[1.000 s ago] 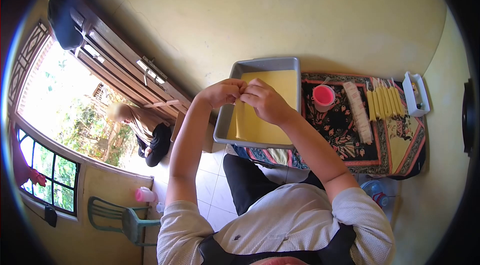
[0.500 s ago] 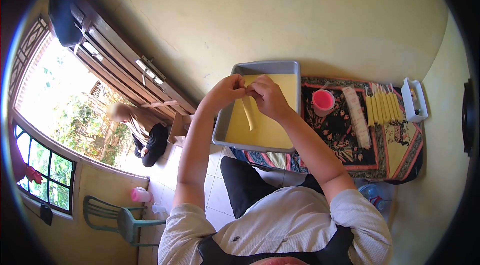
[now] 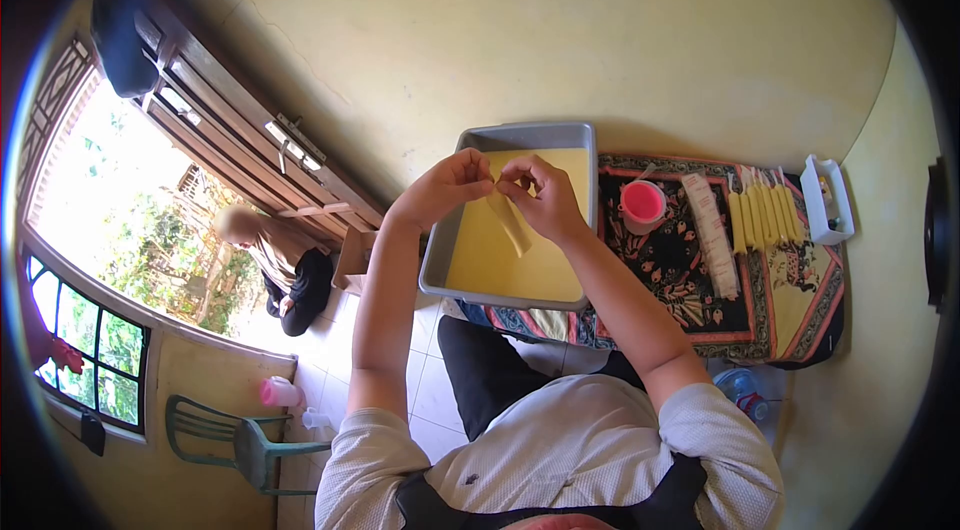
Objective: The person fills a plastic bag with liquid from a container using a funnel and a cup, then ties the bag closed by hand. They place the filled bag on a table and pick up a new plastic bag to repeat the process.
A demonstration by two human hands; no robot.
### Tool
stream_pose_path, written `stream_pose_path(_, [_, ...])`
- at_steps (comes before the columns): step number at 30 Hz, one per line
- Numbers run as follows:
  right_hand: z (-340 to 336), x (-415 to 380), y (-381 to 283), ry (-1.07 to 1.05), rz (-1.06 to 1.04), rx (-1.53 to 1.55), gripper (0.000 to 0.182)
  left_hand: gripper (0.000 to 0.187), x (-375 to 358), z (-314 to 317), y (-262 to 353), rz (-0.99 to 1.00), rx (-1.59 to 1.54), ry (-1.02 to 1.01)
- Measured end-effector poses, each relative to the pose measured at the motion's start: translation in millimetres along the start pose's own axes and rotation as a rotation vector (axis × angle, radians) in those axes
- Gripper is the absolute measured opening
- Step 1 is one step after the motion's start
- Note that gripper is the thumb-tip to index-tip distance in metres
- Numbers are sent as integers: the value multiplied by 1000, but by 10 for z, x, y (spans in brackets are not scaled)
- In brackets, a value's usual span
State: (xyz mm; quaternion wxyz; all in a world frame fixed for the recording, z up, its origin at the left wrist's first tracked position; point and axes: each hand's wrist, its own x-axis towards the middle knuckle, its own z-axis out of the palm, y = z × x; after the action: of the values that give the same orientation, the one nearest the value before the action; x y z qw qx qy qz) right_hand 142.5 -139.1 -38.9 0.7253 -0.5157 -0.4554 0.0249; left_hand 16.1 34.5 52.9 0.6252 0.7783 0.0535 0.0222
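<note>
Both hands pinch the top of a long, narrow plastic bag (image 3: 511, 226) filled with yellow liquid. It hangs at a slant over a grey rectangular tub (image 3: 432, 280) of yellow liquid (image 3: 480, 265). My left hand (image 3: 447, 192) has thumb and fingers closed at the left side of the bag's neck. Close beside it, my right hand (image 3: 546, 198) is closed on the neck from the right. The bag's lower end points down toward the liquid.
On the patterned cloth (image 3: 650, 275) stand a pink cup (image 3: 642, 207), a white strip of packaging (image 3: 710, 235), several filled yellow bags (image 3: 765, 215) and a white holder (image 3: 827, 200). A person (image 3: 290, 265) sits by the open door (image 3: 250, 115). A green chair (image 3: 255, 450) stands lower left.
The bag's lower end has swung to the right and the bag hangs more slanted. My hands have shifted slightly while still pinching its top.
</note>
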Motion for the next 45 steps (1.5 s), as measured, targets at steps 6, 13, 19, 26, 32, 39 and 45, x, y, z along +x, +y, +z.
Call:
stream_pose_path(6, [5,-8,79,-9,140,76,23,15,-4,153,171,-54,458,68])
stream_pose_path(13, [-12,6,-211,106,-417,-396,29,18,124,88,-32,-238,-58,49])
stream_pose_path(19, [-47,-18,-281,16,-590,-516,34,22,77,82,-99,-314,-364,109])
stream_pose_path(26, [-4,-65,-189,49,-429,-417,43,24,46,165,-128,-41,104,92])
stream_pose_path(32, [2,-96,-33,45,-59,-92,51,21,41,216,-71,-62,352,85])
stream_pose_path(39, [-19,-115,0,45,35,-50,49,16,126,253,-171,-74,234,80])
stream_pose_path(45, [-118,-85,-111,-47,-469,-433,39,15,148,222,-189,-287,-146,129])
